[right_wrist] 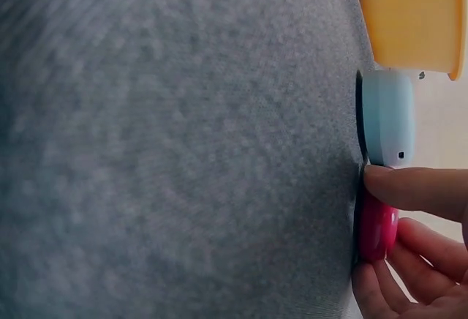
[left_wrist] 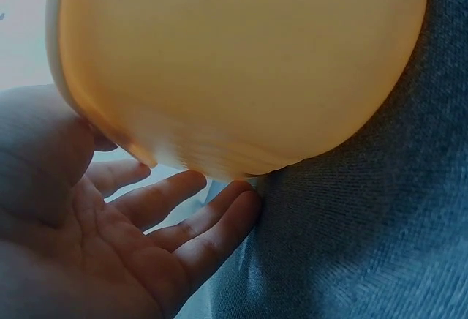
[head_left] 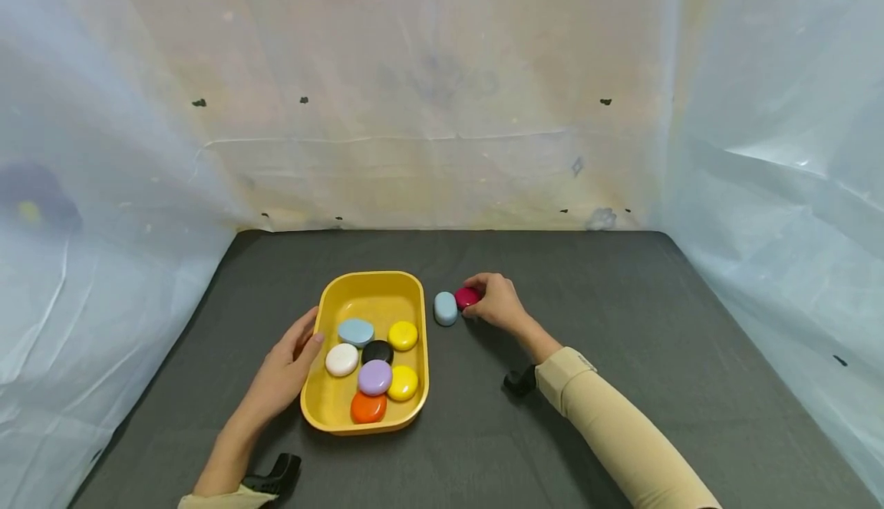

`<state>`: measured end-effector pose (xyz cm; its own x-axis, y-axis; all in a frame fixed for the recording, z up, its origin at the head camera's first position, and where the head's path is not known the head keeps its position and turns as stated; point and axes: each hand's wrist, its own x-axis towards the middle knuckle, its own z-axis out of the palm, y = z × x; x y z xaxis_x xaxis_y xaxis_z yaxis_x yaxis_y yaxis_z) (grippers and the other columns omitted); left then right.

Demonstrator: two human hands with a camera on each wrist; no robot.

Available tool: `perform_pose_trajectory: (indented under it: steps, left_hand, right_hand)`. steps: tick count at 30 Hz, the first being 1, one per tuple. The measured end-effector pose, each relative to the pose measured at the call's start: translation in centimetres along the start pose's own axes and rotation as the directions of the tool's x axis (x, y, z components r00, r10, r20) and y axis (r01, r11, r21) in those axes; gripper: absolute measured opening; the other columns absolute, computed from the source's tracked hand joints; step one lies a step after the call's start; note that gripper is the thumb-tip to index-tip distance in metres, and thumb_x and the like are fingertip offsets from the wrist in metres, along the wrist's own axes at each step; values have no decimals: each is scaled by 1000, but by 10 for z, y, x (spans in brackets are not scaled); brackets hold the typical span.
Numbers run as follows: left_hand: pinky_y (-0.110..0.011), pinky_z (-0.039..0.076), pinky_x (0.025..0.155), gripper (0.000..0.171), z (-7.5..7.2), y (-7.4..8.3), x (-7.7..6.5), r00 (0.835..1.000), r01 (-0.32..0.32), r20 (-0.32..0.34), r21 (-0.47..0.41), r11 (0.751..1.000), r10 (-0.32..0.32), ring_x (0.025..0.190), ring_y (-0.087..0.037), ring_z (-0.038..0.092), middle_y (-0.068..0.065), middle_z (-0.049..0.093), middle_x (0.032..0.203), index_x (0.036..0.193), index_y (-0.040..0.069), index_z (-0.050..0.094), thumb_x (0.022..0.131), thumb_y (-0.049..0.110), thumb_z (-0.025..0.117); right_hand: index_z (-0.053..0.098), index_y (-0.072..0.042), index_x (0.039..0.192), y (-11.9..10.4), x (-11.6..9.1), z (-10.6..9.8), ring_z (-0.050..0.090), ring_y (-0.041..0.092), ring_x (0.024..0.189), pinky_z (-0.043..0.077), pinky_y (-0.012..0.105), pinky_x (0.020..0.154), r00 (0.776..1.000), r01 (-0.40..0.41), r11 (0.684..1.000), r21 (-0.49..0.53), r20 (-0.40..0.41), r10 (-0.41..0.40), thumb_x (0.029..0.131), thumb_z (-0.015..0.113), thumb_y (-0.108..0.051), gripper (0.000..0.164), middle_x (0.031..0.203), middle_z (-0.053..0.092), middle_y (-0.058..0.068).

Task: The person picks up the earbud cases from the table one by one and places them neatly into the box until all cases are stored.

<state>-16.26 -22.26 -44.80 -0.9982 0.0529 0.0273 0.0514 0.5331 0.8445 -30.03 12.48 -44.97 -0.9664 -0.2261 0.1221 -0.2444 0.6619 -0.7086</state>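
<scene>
My right hand (head_left: 499,303) pinches a glossy crimson rounded disc (head_left: 466,298) on the dark cloth, thumb at one edge and fingers at the other. Touching or very near it is a light blue oval case (head_left: 445,309), which has a small dark square mark on its side (right_wrist: 387,118). At the left wall of the yellow tray (head_left: 423,340), my left hand (head_left: 286,367) holds on, thumb over the rim and fingers along the outside. Inside the tray lie a blue oval piece (head_left: 356,332) and white, black, yellow, lilac and orange rounded pieces; the lilac one (head_left: 375,378) overlaps its neighbours.
Dark grey cloth (head_left: 552,447) covers the table. Pale plastic sheeting (head_left: 442,94) hangs behind it and along both sides. Black wrist straps (head_left: 519,382) show at the cuffs of the beige sleeves (head_left: 621,432).
</scene>
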Motion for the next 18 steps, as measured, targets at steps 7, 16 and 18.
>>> perform_pose_trajectory:
  steps: [7, 16, 18]
  left_hand:
    - [-56, 31, 107, 63, -2, 2, -3, 1000, -6, 0, -1, 1000, 6, 138, -39, 33, -23, 29, 154, 158, 11, 18, 106, 36, 43]
    - [-56, 32, 107, 63, 1, 0, 0, 1000, 2, 4, -5, 1000, -2, 138, -39, 33, -23, 29, 155, 158, 11, 18, 106, 36, 43]
    - [-57, 32, 107, 63, 1, 1, 1, 1000, -2, 1, -1, 1000, 2, 137, -40, 34, -24, 29, 154, 158, 10, 18, 107, 36, 43]
  right_hand:
    - [71, -1, 114, -4, 0, 1, 62, 22, 91, 53, 37, 81, 1000, -23, 1000, 7, 13, 23, 67, 89, -1, 50, 100, 69, 9]
    - [73, -2, 112, 1, -9, -5, 62, 22, 89, 53, 36, 76, 998, -59, 996, 71, -19, 61, 67, 89, -5, 48, 99, 70, 7]
    - [73, -3, 112, 2, -12, -8, 62, 22, 88, 53, 35, 75, 996, -82, 992, 98, -39, 86, 67, 90, -5, 47, 99, 70, 7]
